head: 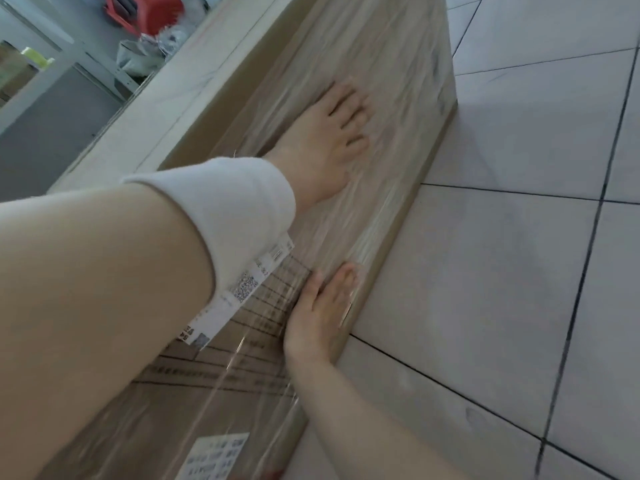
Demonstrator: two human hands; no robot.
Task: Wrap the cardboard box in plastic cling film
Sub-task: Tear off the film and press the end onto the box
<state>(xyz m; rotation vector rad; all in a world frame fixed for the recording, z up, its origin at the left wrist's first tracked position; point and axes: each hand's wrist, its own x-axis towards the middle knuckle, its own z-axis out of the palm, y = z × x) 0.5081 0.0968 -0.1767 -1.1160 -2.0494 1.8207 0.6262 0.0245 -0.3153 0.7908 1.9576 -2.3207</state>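
Shelving point(41, 109) and a red stool point(138, 12) crowd the far left corner, with a pale bag point(138, 57) below the stool. Beside them lies the box point(398, 46), long and flat on the floor, running from the near edge of view up toward the top. Film point(346, 220) already covers its upper face in streaky, wrinkled bands.

A white sleeve point(235, 202) leads to the left hand point(322, 143), pressed flat on the film about midway along the box, fingers straight and slightly apart. Nearer, the right hand point(318, 310) lies flat at the box's right edge, fingers straight and close together, holding nothing. To the right is tiled floor point(519, 271).

Likely trouble: the film is only pressed, not gripped, so easing either palm could let it slide or spring up at the right edge. Smoothing over the wrinkles may trap air or crease the layer further. Dragging hard across the box's edge could tear it. The picture is blurred, so I cannot tell where the film's loose end lies.

Count: one box, two hands, two white labels point(242, 289) point(214, 455) under the film, and no roll in view.
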